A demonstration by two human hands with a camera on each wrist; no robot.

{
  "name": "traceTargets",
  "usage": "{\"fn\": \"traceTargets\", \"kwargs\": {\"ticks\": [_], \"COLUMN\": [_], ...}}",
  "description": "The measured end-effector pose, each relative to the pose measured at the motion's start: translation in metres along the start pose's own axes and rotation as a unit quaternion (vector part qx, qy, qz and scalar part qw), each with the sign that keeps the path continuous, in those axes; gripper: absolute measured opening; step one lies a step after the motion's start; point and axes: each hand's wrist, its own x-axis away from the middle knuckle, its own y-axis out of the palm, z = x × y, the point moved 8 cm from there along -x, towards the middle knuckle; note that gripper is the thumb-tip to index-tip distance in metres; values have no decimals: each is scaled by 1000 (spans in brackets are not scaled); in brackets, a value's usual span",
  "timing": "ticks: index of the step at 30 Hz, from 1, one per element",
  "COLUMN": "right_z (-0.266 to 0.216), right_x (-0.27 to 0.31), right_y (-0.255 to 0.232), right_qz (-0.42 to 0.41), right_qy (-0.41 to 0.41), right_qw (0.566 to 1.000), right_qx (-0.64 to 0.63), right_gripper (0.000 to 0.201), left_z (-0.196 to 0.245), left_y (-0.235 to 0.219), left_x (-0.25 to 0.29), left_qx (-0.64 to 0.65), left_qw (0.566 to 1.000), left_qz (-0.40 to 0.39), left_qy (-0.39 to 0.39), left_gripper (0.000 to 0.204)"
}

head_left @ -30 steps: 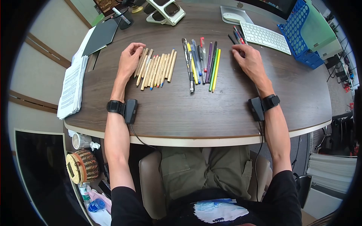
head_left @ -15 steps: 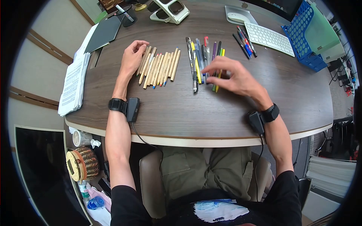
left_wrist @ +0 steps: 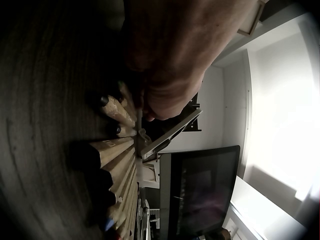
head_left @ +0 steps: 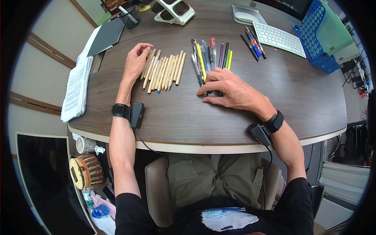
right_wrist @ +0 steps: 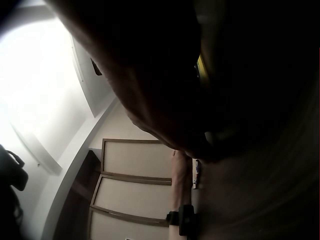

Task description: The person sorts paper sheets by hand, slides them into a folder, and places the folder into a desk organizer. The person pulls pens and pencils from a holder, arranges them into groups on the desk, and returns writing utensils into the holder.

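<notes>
Right hand (head_left: 235,90) bent low over the near ends of the middle row of pens and coloured pencils; thumb and fingers curl about the near end of a clear-barrelled gel pen (head_left: 196,67), though the right wrist view is too dark to check the firmness of that hold. Left hand (head_left: 136,62) well apart from it, fingers loosely bent, holding nothing visible, just beside the leftmost of the wooden pencils (head_left: 160,74); contact there cannot be told. Step in hand, as judged: adjusting the gel pen at the left edge of its row. Next move would seem to call for a small turn to bring it parallel with the yellow pen (head_left: 202,64) next to it, then release without dragging its neighbours. Gel pen lies flat on the worktop (head_left: 176,121), long axis running near to far, far end leaning left; which end carries the writing tip is unclear. Wooden pencils lie side by side, also near to far, far ends leaning right. Farther out, a small group of pens (head_left: 256,49) lies beside the white keyboard (head_left: 279,40), far ends leaning left.
</notes>
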Motion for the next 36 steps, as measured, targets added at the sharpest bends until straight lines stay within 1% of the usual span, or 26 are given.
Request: {"fn": "traceTargets", "kwargs": {"ticks": [5, 7, 8, 10, 11, 12, 14, 15, 16, 19, 20, 23, 27, 29, 36], "right_z": [2, 3, 4, 12, 14, 15, 25, 35, 40, 68, 73, 94, 102, 108, 109], "right_x": [-1, 0, 0, 2, 3, 3, 12, 16, 18, 30, 34, 48, 55, 56, 55], "right_y": [-2, -10, -10, -22, -30, -35, -54, -60, -63, -80, -84, -93, -96, -94, -89], "right_qz": [-4, 58, 59, 126, 159, 159, 221, 232, 233, 280, 281, 298, 294, 250, 239], "right_qy": [16, 10, 10, 25, 21, 21, 68, 101, 102, 154, 155, 215, 239, 288, 269], "right_qw": [1000, 997, 997, 989, 985, 985, 972, 967, 967, 947, 947, 928, 923, 921, 930], "right_qx": [-11, -47, -47, -74, -64, -64, -46, -21, -20, 24, 26, 52, 65, 83, 79], "right_gripper": [20, 18, 18, 19, 17, 17, 17, 19, 19, 19, 19, 20, 20, 19, 19], "left_z": [-2, -1, -1, 0, 0, -1, -4, -4, -4, -4, -4, -4, -6, -8, -8], "left_y": [1, 1, 1, 1, 1, 0, 1, 1, 1, 1, 1, 1, 0, 1, 1], "left_x": [-1, 0, 0, 0, 0, 0, -1, -1, -1, 0, 0, 0, -2, -2, -3], "left_qx": [13, 11, 9, 10, 10, 10, -5, -4, 0, -2, -7, -5, -6, -2, 1], "left_qw": [1000, 1000, 1000, 1000, 1000, 1000, 1000, 1000, 1000, 1000, 1000, 1000, 1000, 1000, 1000], "left_qz": [-4, -4, -5, -5, -4, -4, -21, -21, -22, -23, -22, -21, -19, -22, -24], "left_qy": [6, 6, 5, 5, 5, 5, -12, -11, -11, -14, -18, -15, -14, -13, -11], "left_gripper": [23, 23, 23, 23, 23, 23, 25, 25, 25, 25, 25, 24, 24, 24, 23]}}
